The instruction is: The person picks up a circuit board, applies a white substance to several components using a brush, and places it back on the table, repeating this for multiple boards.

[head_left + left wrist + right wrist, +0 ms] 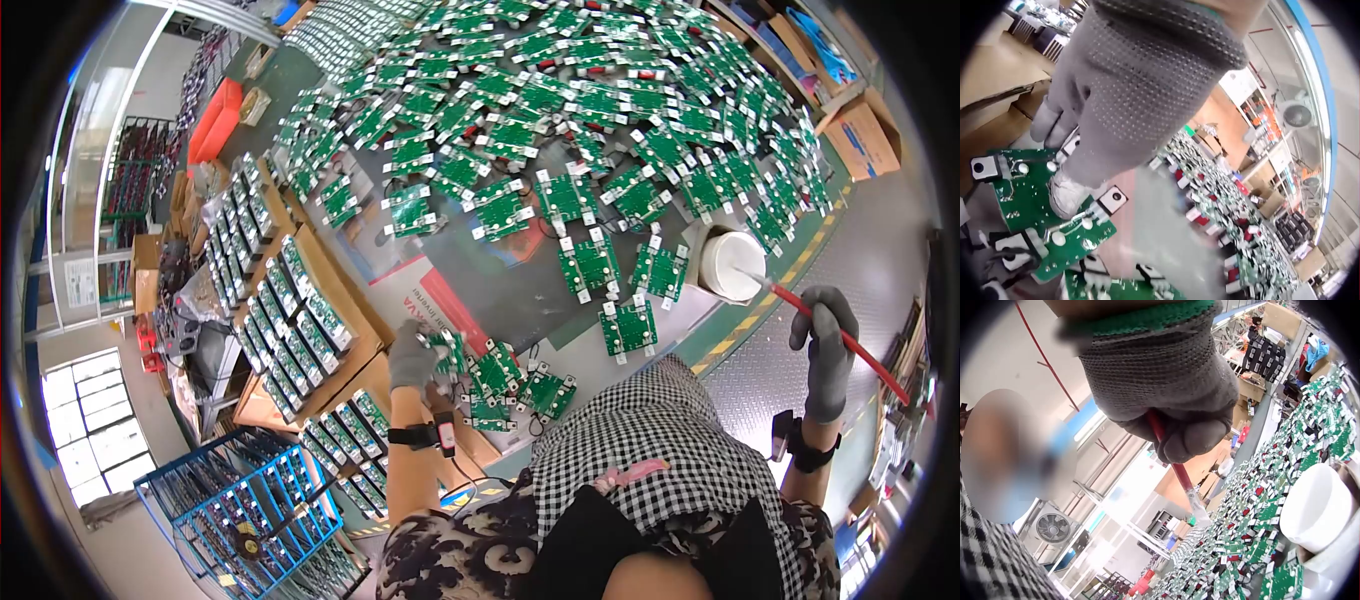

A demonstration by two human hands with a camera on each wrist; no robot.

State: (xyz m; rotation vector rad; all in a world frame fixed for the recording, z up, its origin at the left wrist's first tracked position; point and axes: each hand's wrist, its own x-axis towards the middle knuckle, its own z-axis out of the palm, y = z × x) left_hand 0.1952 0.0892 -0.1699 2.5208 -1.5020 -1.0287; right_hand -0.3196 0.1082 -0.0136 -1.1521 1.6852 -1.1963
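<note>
My left hand (410,360), in a grey glove, grips a green circuit board (1041,200) with white metal terminals at its corners. The thumb (1069,195) lies on the board's face, with the other fingers near one edge. Several similar boards (492,372) lie overlapping beside this hand. My gloved right hand (828,345) holds a red-handled brush (862,352), its fingers curled round the handle in the right wrist view. The brush's pale tip (748,274) points to the left, over a white tub (732,266).
Green boards (600,95) spread over the far part of the table. Packed rows of boards (295,330) stand in cardboard boxes at the left. A blue rack (240,500) is at lower left. Yellow-black tape (800,265) marks the table's right edge.
</note>
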